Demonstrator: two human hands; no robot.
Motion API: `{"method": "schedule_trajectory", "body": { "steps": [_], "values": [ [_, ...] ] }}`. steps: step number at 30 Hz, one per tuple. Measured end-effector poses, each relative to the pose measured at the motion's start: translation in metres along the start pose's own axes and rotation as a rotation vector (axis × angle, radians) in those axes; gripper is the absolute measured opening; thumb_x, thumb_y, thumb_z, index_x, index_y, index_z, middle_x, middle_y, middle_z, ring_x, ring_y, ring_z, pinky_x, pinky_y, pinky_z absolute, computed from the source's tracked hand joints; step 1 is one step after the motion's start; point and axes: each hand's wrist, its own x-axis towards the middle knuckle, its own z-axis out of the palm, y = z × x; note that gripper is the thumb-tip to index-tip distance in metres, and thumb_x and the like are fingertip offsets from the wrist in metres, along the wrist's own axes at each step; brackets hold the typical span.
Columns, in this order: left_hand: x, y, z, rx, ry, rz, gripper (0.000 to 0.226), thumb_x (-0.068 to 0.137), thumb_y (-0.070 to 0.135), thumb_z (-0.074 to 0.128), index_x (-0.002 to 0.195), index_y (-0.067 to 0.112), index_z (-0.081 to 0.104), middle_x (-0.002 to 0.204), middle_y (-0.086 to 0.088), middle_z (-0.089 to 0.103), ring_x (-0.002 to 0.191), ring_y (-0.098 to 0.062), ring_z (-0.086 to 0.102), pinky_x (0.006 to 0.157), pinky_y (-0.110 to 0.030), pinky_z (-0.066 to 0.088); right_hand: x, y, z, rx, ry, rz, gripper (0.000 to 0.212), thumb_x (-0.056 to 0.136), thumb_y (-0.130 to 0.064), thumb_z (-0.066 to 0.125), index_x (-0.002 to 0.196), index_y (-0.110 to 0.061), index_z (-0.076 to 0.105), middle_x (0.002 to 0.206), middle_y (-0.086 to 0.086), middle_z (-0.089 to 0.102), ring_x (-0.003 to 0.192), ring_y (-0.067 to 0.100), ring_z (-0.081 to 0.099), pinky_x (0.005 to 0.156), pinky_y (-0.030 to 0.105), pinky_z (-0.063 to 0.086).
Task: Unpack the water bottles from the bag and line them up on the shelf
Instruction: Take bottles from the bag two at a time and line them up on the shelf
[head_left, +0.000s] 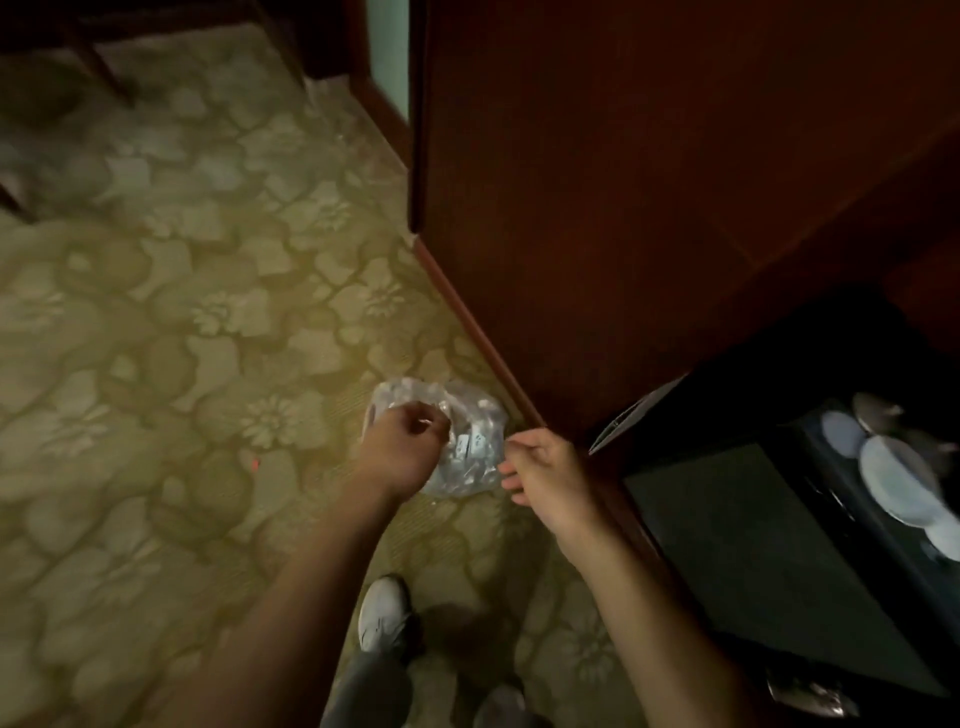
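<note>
A clear plastic bag (470, 441) sits on the patterned carpet beside the dark wooden cabinet, with pale shapes of water bottles showing blurrily through the film. My left hand (402, 447) is over the bag's left side, fingers pinched on the plastic near its top. My right hand (540, 475) hovers at the bag's right edge, fingers loosely curled and apart, touching or just short of the film. The dark shelf top (727, 519) lies low at the right, beside my right forearm.
A tall red-brown wooden cabinet (623, 182) rises behind the bag. White saucers and cups (893, 478) stand on a dark tray at the far right. My white shoes (384, 613) are on the floral carpet (182, 364) below. Dark chair legs stand at top left.
</note>
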Motion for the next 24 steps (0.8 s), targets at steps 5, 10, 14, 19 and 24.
{"method": "schedule_trajectory", "body": {
  "steps": [5,10,14,19,24],
  "values": [
    [0.045,-0.056,0.009,-0.047,0.018,-0.141,0.018,0.097,0.024,0.060,0.081,0.028,0.066,0.095,-0.006,0.076,0.091,-0.028,0.070,0.092,-0.045,0.056,0.059,0.036,0.041,-0.038,-0.076,0.105,0.010,0.101,-0.015,0.053,0.107,-0.014,0.060,0.087,0.001,0.065,0.076,0.011,0.063,0.064,0.020,0.051],
    [0.111,-0.111,0.039,-0.088,0.050,-0.192,0.021,0.098,0.022,0.060,0.077,0.027,0.065,0.090,-0.005,0.076,0.089,-0.029,0.069,0.092,-0.044,0.055,0.142,0.093,0.082,-0.089,-0.086,0.166,0.014,0.099,-0.020,0.053,0.109,-0.019,0.062,0.101,0.001,0.067,0.101,0.024,0.067,0.093,0.044,0.056],
    [0.171,-0.162,0.074,-0.166,0.068,-0.210,0.021,0.100,0.016,0.057,0.082,0.022,0.066,0.088,-0.006,0.072,0.078,-0.025,0.064,0.074,-0.031,0.054,0.217,0.149,0.112,-0.138,-0.092,0.190,0.022,0.098,-0.018,0.048,0.113,-0.015,0.063,0.107,0.002,0.067,0.110,0.028,0.063,0.099,0.051,0.052],
    [0.250,-0.211,0.113,-0.311,0.098,-0.206,0.019,0.102,0.021,0.055,0.103,0.009,0.070,0.089,-0.006,0.072,0.073,-0.013,0.063,0.062,-0.019,0.049,0.315,0.202,0.135,-0.305,-0.177,0.163,0.023,0.099,-0.018,0.045,0.107,-0.009,0.064,0.104,0.010,0.065,0.100,0.028,0.061,0.089,0.040,0.052],
    [0.321,-0.245,0.145,-0.266,0.057,-0.192,0.021,0.102,0.023,0.053,0.103,0.012,0.071,0.093,-0.005,0.074,0.082,-0.019,0.067,0.071,-0.028,0.048,0.393,0.245,0.165,-0.338,-0.131,0.223,0.023,0.097,-0.018,0.046,0.105,-0.007,0.064,0.113,0.018,0.063,0.109,0.031,0.061,0.086,0.034,0.046]
  ]
}}
